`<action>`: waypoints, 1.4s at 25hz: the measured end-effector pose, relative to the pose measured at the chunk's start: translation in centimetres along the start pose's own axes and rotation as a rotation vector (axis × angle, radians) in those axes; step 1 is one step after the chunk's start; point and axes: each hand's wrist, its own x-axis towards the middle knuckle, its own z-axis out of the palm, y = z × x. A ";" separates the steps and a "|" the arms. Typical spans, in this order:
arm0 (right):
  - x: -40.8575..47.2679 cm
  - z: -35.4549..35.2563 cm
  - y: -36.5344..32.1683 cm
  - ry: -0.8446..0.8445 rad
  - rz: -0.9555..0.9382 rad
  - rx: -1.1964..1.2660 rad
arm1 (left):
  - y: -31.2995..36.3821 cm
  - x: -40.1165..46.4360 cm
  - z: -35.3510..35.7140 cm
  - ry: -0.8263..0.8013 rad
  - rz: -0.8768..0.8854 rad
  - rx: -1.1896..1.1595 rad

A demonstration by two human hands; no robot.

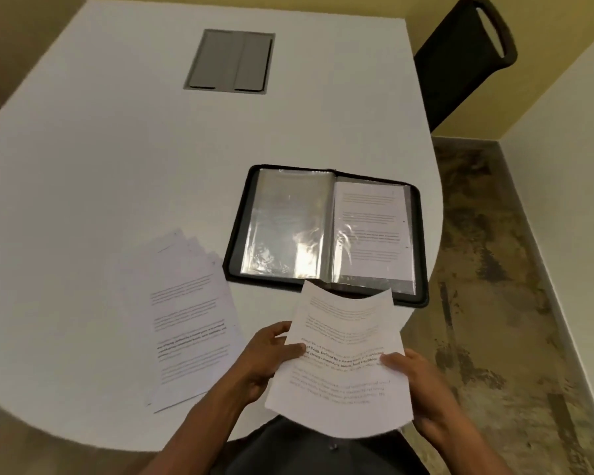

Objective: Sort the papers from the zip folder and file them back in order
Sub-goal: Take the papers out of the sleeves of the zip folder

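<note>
Nearest, the left hand (268, 351) and right hand (415, 382) are both gripping a printed sheet (343, 358) by its side edges, which is bowing between them above the table (117, 166) edge. Just left, the fanned paper stack (189, 320) is lying loose. Beyond, the zip folder (326, 231) is lying open, one page sleeved on the right. A tighter squeeze could crease the sheet; sleeve glare is hiding pages, and the print is proving too blurred to read.

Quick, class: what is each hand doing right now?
Left hand: grips the left edge of the printed sheet.
Right hand: grips the same sheet's right edge.
</note>
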 end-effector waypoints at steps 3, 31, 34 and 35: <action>0.4 5.4 -1.2 -0.055 -0.123 -0.207 | -1.0 -2.3 -4.1 0.198 0.097 0.061; 16.2 12.5 -0.1 0.389 -0.456 -0.670 | -8.4 1.5 -16.2 1.232 0.232 0.399; 17.6 4.7 -2.7 0.681 -0.294 -0.844 | -8.0 2.8 -13.7 1.150 0.285 0.436; 18.1 2.4 -3.2 0.678 -0.199 -0.956 | -7.7 3.3 -12.7 1.123 0.302 0.448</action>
